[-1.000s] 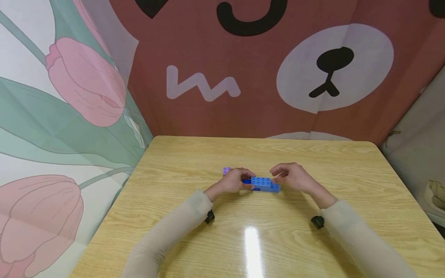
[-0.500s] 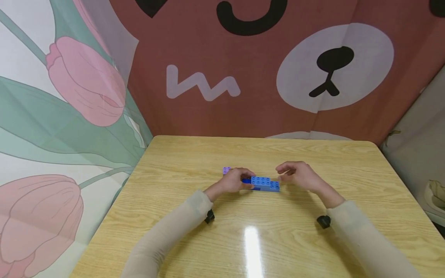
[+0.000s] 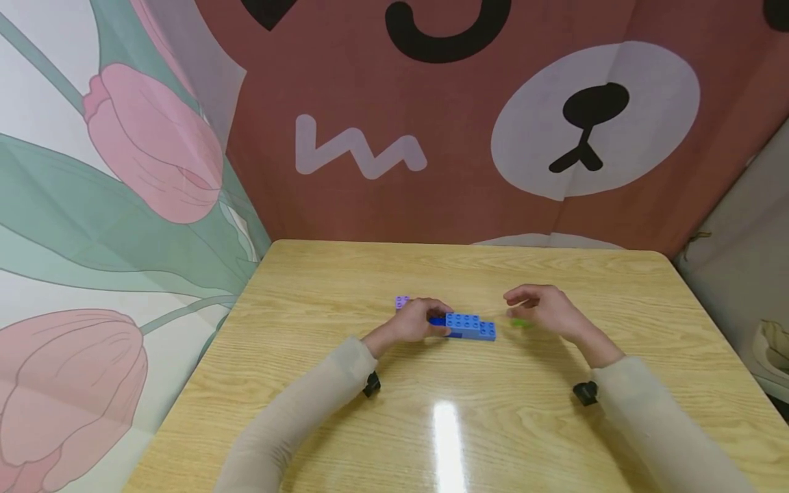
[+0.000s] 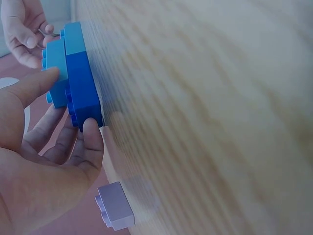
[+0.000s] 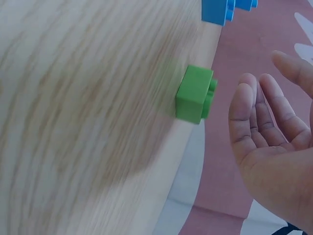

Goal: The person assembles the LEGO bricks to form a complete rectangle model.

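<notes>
In the head view my left hand (image 3: 416, 320) grips a stack of toy building bricks standing on the table. A light blue brick (image 3: 462, 321) on top bridges a dark blue brick (image 4: 84, 88) and another light blue brick (image 3: 487, 331). In the left wrist view the thumb lies against the upper brick, and a fingertip touches the dark blue brick's end. To the right, my right hand (image 3: 542, 311) hovers with loosely bent fingers, holding nothing. A green brick (image 5: 192, 95) stands on the table just under it, mostly hidden by the hand in the head view.
A small purple brick (image 3: 402, 302) stands behind the left hand, partly covered by it. The wooden table (image 3: 493, 424) reaches back to a curtain (image 3: 456, 157) printed with a bear. A tulip-printed curtain (image 3: 68, 267) hangs along the left side.
My right hand has moved right, away from the blue stack, bringing the green brick beneath it partly into sight. The left hand and the stack have stayed in place.
</notes>
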The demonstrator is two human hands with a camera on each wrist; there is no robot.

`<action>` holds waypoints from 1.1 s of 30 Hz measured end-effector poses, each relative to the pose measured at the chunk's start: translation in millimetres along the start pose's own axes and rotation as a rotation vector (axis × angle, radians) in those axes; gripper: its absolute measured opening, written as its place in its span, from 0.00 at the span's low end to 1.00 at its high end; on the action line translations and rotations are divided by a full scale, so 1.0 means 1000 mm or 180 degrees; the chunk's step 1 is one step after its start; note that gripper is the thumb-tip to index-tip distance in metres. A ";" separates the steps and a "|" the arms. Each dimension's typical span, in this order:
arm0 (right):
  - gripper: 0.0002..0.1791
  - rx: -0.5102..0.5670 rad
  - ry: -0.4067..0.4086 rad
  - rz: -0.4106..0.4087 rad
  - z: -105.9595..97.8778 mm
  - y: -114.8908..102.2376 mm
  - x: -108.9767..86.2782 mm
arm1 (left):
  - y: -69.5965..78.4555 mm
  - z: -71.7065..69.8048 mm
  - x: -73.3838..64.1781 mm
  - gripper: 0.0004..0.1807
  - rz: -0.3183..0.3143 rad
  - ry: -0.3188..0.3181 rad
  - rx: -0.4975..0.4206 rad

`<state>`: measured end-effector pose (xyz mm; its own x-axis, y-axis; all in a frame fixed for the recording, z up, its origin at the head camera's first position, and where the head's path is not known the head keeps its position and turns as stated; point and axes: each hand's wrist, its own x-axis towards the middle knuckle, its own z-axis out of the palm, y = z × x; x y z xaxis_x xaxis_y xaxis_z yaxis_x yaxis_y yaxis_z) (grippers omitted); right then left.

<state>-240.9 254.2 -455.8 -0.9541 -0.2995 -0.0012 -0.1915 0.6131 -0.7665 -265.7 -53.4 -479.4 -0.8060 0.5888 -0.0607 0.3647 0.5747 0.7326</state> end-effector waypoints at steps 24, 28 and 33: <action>0.20 -0.0071 0.0143 0.0252 -0.007 0.022 -0.001 | -0.002 0.000 0.001 0.20 0.0003 -0.0003 -0.0002; 0.20 -0.0057 0.0093 0.0304 -0.006 0.026 0.000 | -0.002 0.001 0.001 0.21 0.0000 -0.0001 -0.0004; 0.20 -0.0104 0.0044 0.0339 -0.005 0.027 0.001 | -0.003 0.001 0.002 0.20 0.0036 -0.0006 -0.0003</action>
<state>-248.6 274.0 -472.9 -0.9725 -0.2215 -0.0724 -0.0961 0.6644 -0.7412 -268.1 -53.8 -482.1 -0.8009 0.5964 -0.0537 0.3733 0.5675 0.7339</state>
